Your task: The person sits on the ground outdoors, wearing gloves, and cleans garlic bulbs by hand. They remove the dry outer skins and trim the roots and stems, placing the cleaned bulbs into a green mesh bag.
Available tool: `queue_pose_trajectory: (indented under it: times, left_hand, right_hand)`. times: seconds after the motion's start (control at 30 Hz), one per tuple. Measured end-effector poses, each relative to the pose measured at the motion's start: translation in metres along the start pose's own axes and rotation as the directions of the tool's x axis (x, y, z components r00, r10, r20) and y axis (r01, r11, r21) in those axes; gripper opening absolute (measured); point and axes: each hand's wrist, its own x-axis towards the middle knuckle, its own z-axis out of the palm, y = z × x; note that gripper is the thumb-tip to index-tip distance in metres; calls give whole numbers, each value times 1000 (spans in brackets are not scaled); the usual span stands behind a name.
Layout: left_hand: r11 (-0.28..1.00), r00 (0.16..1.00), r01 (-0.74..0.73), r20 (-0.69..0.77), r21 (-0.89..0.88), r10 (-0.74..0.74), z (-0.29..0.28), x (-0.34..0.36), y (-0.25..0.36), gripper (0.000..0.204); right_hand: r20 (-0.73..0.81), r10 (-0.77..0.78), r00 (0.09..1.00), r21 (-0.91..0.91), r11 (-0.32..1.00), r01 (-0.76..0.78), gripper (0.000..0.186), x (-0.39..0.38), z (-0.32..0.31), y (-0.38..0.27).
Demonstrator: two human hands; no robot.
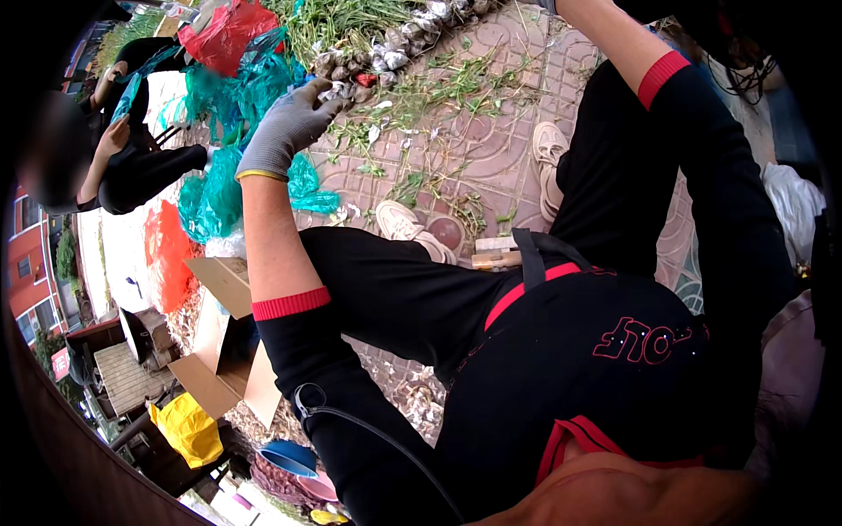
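My left hand (294, 125), in a grey glove with a yellow cuff edge, reaches to the near end of a row of garlic bulbs (410, 37). Its thumb and fingers are apart, and I see nothing held between them. White and brownish bulbs lie just past the fingertips, with a small red piece (365, 79) beside them. Long green stalks (346, 26) spread out behind the bulbs. Of my right hand (545, 3) only a bit of grey glove shows at the top edge; its fingers are cut off.
Loose stalks and peelings litter the paving (500, 79) around my shoes. Teal plastic bags (215, 197) and a red bag (230, 37) lie to the left, near a seated person in black (145, 175). Closer in stand an open cardboard box (230, 373), a yellow bag (189, 430) and a blue basin (294, 458).
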Motion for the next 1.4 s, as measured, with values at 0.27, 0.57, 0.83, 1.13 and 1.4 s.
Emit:
queue_pose_trajectory:
  times: [0.27, 0.57, 0.83, 1.13, 1.4]
  left_hand:
    - [1000, 994, -3, 112, 27, 0, 10, 17, 0, 46]
    - [997, 996, -61, 71, 39, 58, 5, 27, 30, 44]
    - [993, 1000, 3, 27, -120, 1, -2, -9, 42, 44]
    - [986, 984, 164, 76, -34, -161, 0, -19, 30, 42]
    - [969, 962, 240, 144, -51, -231, 9, 12, 33, 41]
  right_hand:
    - [-89, -73, 993, -103, 993, 63, 23, -24, -44, 17]
    - [-140, -139, 980, -277, 956, 96, 20, -22, -73, 43]
    - [-145, -278, 950, -659, 743, 117, 22, 22, -123, 104]
    - [-42, -331, 943, -930, 357, 84, 29, 106, -163, 233]
    - [-162, -296, 941, -977, 184, -110, 34, 127, -173, 303]
